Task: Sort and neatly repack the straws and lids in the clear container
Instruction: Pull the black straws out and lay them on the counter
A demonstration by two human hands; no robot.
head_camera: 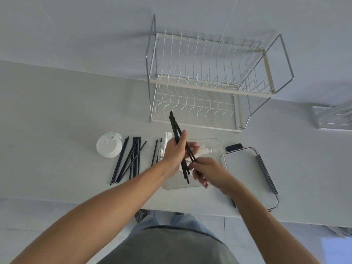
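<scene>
Two bare hands hold a small bunch of black straws above a clear container at the centre of the frame.

The left hand [176, 149] grips the bunch of black straws [177, 130] around its middle, while the right hand [207, 171] pinches the lower ends. Beneath them, the clear container [215, 144] sits on a pale counter [57, 115] with white wrapped straws [204, 150] inside. More loose black straws [129, 159] lie fanned out at centre left, beside a stack of white lids [109, 145]. The container's clear lid [245, 168] lies just right. A wire dish rack [209, 82] stands in the upper right.
</scene>
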